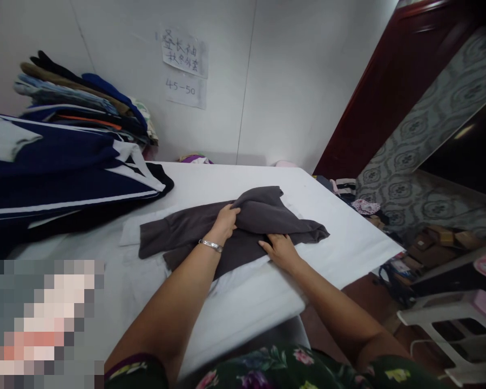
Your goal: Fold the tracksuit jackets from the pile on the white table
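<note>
A dark grey-brown long-sleeved top lies partly folded on the white table, with one sleeve stretched out to the left. My left hand, a silver bracelet at its wrist, is closed on a fold near the top's middle. To the right, my right hand rests on the near part of the cloth, thumb apart from the fingers. Its fingertips reach the edge of the raised fold and are partly hidden there. White material shows from beneath the top's left end.
Navy clothes with white stripes are heaped at the table's left. Behind them rises a stack of folded clothes. Handwritten paper signs hang on the wall. On the right are cardboard boxes and a white plastic stool.
</note>
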A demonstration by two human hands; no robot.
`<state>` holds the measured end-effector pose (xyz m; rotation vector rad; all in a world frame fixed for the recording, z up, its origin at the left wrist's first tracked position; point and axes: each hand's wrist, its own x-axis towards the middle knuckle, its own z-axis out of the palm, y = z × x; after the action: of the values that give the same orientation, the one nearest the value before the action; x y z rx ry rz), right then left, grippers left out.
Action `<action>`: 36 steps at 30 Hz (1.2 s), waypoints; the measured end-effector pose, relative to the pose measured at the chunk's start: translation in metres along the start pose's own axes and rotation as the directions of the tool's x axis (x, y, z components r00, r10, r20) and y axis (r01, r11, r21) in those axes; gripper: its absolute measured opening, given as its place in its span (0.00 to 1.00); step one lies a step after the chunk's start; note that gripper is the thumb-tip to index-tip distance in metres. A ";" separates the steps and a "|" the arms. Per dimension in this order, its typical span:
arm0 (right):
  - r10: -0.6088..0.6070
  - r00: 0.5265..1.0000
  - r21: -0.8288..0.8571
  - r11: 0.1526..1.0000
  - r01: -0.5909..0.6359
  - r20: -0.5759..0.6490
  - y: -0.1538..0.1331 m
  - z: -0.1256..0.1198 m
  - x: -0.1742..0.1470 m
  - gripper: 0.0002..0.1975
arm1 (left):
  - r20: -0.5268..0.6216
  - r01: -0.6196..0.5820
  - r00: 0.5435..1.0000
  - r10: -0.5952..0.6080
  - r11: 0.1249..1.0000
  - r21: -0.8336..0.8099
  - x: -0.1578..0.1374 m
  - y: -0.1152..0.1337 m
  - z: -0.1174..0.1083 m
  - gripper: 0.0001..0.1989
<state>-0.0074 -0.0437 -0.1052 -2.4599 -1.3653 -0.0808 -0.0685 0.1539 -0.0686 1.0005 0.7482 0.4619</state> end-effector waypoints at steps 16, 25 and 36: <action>-0.033 0.998 0.039 0.999 0.030 0.054 -0.002 -0.016 0.048 0.30 | -0.062 -0.100 0.984 0.164 0.813 0.574 0.003 -0.004 -0.012 0.25; -0.043 0.987 0.182 0.983 0.015 0.153 0.016 -0.006 0.058 0.31 | 0.440 -0.483 0.694 0.569 -0.085 0.871 -0.021 -0.007 -0.007 0.25; 0.123 0.975 0.018 0.992 -0.128 0.186 0.039 0.008 0.168 0.33 | 0.396 -0.379 0.893 0.215 -0.115 0.918 -0.008 -0.026 -0.010 0.32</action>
<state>0.1152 0.0766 -0.0882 -2.5751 -1.2674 0.2004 -0.0808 0.1418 -0.0923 2.7327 0.6658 0.1263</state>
